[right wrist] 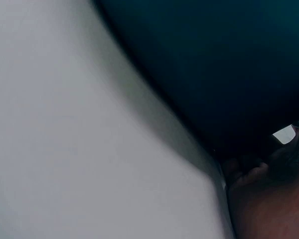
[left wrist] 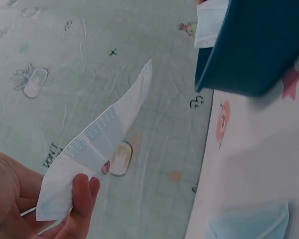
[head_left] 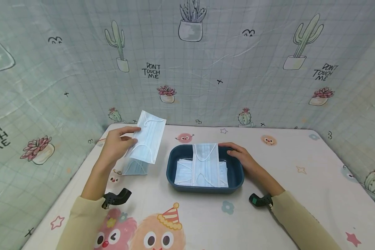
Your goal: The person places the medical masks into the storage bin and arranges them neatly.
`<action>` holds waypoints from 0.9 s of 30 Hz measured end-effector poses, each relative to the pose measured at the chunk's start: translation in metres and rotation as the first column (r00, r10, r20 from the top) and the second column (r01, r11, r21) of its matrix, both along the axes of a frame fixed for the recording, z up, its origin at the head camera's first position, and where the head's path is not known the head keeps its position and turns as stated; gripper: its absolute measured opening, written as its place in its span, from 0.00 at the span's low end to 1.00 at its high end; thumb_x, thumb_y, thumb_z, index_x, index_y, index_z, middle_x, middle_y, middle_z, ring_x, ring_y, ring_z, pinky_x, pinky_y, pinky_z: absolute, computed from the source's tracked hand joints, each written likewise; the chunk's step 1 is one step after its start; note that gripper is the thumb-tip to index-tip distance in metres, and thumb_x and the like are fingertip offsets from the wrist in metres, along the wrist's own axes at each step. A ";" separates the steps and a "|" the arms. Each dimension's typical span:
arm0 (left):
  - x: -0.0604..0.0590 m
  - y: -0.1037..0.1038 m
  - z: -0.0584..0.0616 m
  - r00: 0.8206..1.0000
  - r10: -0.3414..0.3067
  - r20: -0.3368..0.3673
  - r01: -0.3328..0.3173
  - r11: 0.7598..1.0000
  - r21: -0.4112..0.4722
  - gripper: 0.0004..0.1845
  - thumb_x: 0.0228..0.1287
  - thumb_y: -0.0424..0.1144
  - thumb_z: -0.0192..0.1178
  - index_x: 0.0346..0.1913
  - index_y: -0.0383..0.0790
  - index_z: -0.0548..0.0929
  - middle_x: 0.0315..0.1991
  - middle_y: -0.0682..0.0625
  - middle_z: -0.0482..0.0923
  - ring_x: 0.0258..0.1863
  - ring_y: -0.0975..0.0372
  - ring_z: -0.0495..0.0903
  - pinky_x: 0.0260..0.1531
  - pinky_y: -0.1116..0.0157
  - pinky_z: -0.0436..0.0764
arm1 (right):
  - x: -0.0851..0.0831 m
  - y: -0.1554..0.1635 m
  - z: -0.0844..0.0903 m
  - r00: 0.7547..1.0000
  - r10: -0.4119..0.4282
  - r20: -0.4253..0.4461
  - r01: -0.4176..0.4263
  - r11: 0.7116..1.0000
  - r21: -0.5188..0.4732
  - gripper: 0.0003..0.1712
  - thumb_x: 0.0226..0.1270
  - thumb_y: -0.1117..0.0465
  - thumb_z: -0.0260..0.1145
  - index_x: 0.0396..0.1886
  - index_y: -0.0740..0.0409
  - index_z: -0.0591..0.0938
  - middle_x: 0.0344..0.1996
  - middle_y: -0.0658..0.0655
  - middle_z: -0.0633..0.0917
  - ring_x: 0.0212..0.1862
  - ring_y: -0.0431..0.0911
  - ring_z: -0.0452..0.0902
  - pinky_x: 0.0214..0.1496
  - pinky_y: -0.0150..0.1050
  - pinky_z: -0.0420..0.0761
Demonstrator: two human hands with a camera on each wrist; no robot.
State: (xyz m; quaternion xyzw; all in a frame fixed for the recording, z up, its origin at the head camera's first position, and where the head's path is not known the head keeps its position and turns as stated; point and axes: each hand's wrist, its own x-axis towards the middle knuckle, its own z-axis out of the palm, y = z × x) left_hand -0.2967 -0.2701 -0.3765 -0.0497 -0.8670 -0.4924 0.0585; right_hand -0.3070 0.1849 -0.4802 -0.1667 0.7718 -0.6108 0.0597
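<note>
My left hand (head_left: 115,143) pinches a light blue face mask (head_left: 150,135) by its left edge, between thumb and fingers. In the left wrist view this held mask (left wrist: 97,142) appears nearly edge-on, raised above the table. Below it, another face mask (head_left: 136,168) lies on the table, partly covered by the held one. A dark blue plastic basin (head_left: 203,190) stands to the right. Several masks (head_left: 182,172) lie inside, with one mask (head_left: 205,165) lengthwise over them, reaching the back rim. My right hand (head_left: 242,159) grips the basin's right back corner, its fingers at the rim.
A white tabletop (head_left: 268,225) with cartoon prints carries everything. Behind it and at both sides hangs a pale green curtain (head_left: 218,100) printed with cacti. Each wrist wears a small black camera (head_left: 117,198).
</note>
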 end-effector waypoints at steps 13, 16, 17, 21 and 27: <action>0.020 0.079 0.006 0.969 -0.239 0.064 0.225 0.958 0.176 0.22 0.66 0.26 0.63 0.62 0.40 0.84 0.67 0.42 0.78 0.40 0.58 0.84 0.36 0.70 0.83 | 0.001 0.001 0.003 1.000 0.002 0.011 -0.002 1.000 -0.007 0.25 0.80 0.63 0.51 0.73 0.60 0.74 0.76 0.63 0.70 0.81 0.59 0.57 0.83 0.62 0.52; 0.022 0.106 0.001 0.956 -0.264 0.131 0.234 0.949 0.210 0.21 0.63 0.27 0.66 0.59 0.41 0.86 0.66 0.44 0.78 0.43 0.58 0.82 0.36 0.68 0.83 | 0.001 0.002 0.003 1.000 0.003 0.006 -0.003 1.000 -0.007 0.25 0.80 0.63 0.50 0.73 0.60 0.73 0.76 0.63 0.70 0.81 0.59 0.57 0.83 0.63 0.52; 0.023 0.114 -0.001 0.953 -0.264 0.148 0.230 0.950 0.213 0.21 0.62 0.27 0.67 0.58 0.42 0.87 0.67 0.44 0.78 0.44 0.58 0.81 0.36 0.68 0.83 | 0.001 0.002 0.003 1.000 0.001 0.000 -0.001 1.000 -0.004 0.25 0.80 0.63 0.50 0.73 0.60 0.74 0.76 0.63 0.70 0.81 0.60 0.57 0.83 0.63 0.52; 0.025 0.141 -0.009 0.949 -0.248 0.194 0.206 0.956 0.210 0.19 0.59 0.27 0.70 0.53 0.43 0.89 0.65 0.47 0.78 0.47 0.56 0.78 0.36 0.67 0.84 | 0.001 0.002 0.003 1.000 0.003 -0.028 -0.003 1.000 0.004 0.25 0.80 0.64 0.50 0.73 0.61 0.74 0.76 0.64 0.70 0.81 0.60 0.57 0.84 0.63 0.51; 0.025 0.160 -0.015 0.944 -0.261 0.203 0.219 0.953 0.208 0.18 0.57 0.26 0.72 0.51 0.42 0.89 0.56 0.46 0.82 0.43 0.58 0.82 0.38 0.65 0.88 | 0.003 -0.001 0.004 1.000 0.016 -0.025 -0.016 1.000 -0.005 0.25 0.80 0.64 0.50 0.72 0.62 0.73 0.76 0.65 0.70 0.81 0.60 0.56 0.84 0.63 0.49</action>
